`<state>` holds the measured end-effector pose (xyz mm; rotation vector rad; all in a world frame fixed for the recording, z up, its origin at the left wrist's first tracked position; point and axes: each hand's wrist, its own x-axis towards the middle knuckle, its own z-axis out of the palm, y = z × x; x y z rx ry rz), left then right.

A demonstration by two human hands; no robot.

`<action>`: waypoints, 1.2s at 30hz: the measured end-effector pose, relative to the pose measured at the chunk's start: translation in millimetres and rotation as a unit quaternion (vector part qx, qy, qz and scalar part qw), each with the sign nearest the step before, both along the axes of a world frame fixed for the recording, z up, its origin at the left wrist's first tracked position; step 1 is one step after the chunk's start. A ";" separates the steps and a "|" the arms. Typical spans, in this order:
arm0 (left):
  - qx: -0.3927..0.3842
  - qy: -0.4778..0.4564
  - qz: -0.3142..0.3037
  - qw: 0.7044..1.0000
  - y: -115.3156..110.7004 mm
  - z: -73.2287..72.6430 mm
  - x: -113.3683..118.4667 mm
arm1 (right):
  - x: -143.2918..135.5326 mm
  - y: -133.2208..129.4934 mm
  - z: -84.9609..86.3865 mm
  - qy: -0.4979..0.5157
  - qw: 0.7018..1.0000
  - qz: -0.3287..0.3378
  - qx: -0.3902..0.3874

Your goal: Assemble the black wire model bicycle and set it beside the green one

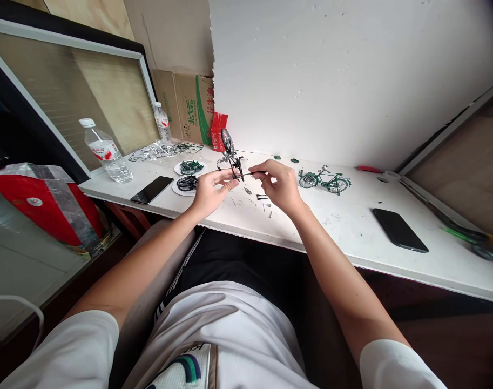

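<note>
A partly assembled black model bicycle (pixel 230 154) is held tilted above the desk, one wheel pointing up. My left hand (pixel 213 190) pinches its lower end between thumb and fingers. In my right hand (pixel 282 186) is a thin black-handled tool, apparently a small screwdriver (pixel 259 172). Its slim metal shaft points left and meets the bicycle near my left fingertips; the exact contact spot is too small to make out. Several small screws or pins (pixel 252 202) and a small black rectangular part (pixel 262 198) lie on the desk below my hands.
A finished-looking green model bicycle (pixel 325 181) stands to the right. White dishes at left hold green parts (pixel 190 167) and black wheels (pixel 186 183). Phones lie at left (pixel 152 190) and right (pixel 400 229). Water bottles (pixel 106 154) and a cardboard box (pixel 185 105) stand behind on the left.
</note>
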<state>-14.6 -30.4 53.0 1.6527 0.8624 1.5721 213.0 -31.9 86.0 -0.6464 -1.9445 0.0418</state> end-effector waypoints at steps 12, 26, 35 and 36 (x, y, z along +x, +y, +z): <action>0.005 0.024 0.004 1.000 1.6 -3.6 -2.0 | 1.1 0.1 -0.1 -0.009 1.000 0.013 0.025; -0.121 -0.020 -0.073 0.990 4.7 -3.0 -2.4 | 3.1 2.9 -1.9 -0.048 0.997 -0.006 0.064; -0.194 -0.067 -0.161 0.965 7.9 -3.0 -5.2 | 3.6 6.4 -4.7 -0.032 0.998 -0.022 0.041; -0.196 -0.071 -0.165 0.964 7.5 -2.8 -5.0 | 3.8 6.9 -5.0 -0.025 0.999 -0.019 0.039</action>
